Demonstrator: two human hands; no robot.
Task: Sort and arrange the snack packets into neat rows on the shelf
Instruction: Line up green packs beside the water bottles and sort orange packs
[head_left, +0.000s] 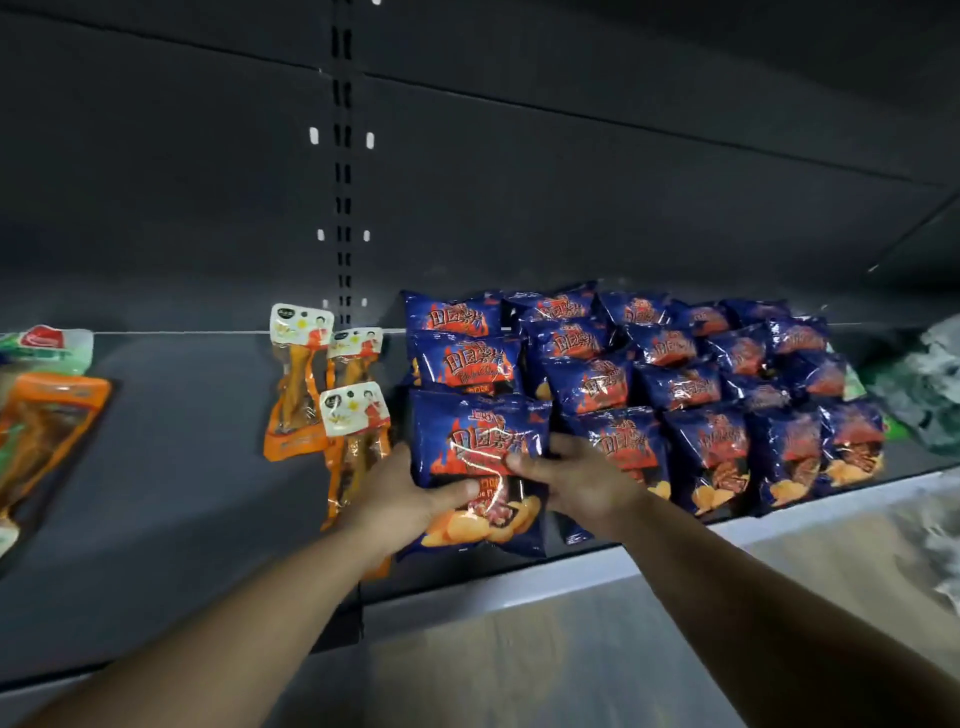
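Note:
A blue chip packet (480, 441) with red flames and printed chips lies at the front of the leftmost blue row on the dark shelf (182, 467). My left hand (402, 491) grips its left edge, thumb across the front. My right hand (582, 480) grips its right edge, thumb on the front too. Several more blue chip packets (680, 384) lie in overlapping rows behind and to the right. Three orange snack packets (332, 395) with white tops lie just left of the held packet.
At the far left lie a larger orange pouch (47, 431) and a green and red packet (47, 345). Crumpled green and clear wrapping (919, 389) sits at the far right. A slotted upright (343, 156) runs up the back panel. The shelf's light front edge (675, 551) runs below the rows.

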